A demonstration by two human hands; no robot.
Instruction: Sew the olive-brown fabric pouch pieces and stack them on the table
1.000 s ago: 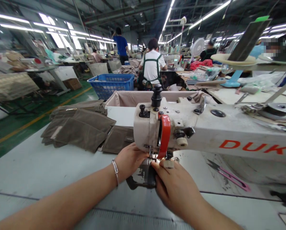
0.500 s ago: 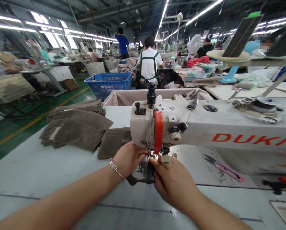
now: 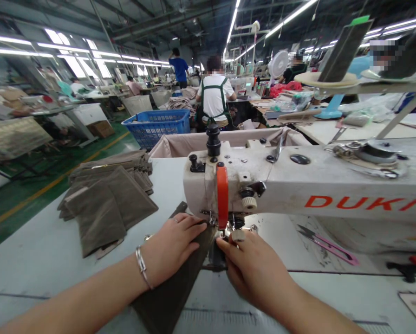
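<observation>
A dark brown-grey fabric piece (image 3: 171, 294) lies slantwise from the table's near side up to the needle area of the white sewing machine (image 3: 281, 181). Flat on its upper part rests my left hand (image 3: 171, 246), open, fingers stretched toward the presser foot. My right hand (image 3: 253, 260) is beside the needle on the right, fingers bent together and the index fingertip close to the foot. Whatever those fingers pinch is hidden under them. The red-orange guard (image 3: 222, 197) hangs just above the fingertips and partly covers the stitching spot.
Stacked fabric pieces (image 3: 107, 204) in the same colour lie left on the table. Pink-handled thread snips (image 3: 329, 246) rest under the machine arm. Behind are a cloth-lined bin (image 3: 180, 144), a blue basket (image 3: 155, 123) and a seated co-worker (image 3: 215, 95). Thread cones (image 3: 345, 53) stand at right.
The fabric piece has swung round from behind my left hand to slant toward me. My left hand has moved left and flattened out over it. My right hand stays by the needle.
</observation>
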